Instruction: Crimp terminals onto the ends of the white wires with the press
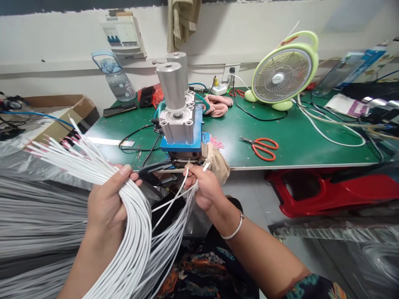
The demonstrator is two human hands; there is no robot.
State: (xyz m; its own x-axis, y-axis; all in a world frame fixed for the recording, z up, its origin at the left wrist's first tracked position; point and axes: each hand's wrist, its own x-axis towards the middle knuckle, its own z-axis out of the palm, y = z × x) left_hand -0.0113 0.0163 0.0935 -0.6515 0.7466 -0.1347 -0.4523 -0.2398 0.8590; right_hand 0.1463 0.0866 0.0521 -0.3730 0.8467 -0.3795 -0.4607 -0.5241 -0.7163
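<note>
My left hand (107, 201) is closed round a thick bundle of white cables (134, 224). The cut ends fan out to the upper left, some with reddish tips. In front of the press, my right hand (204, 185) pinches a white cable near its end and keeps a few more cables gathered in the palm. The fingertips are close to the lower opening of the press (182, 126), which has silver cylinders on a blue body. Whether the pinched end is inside the opening, I cannot tell. A beige cloth bag (218, 164) hangs just behind this hand.
Orange-handled scissors (263, 147) lie on the green table (299, 137). Further back stand a green fan (282, 74) and a water bottle (120, 83). A red stool (330, 191) is at the lower right. More white cables (37, 232) lie at the left.
</note>
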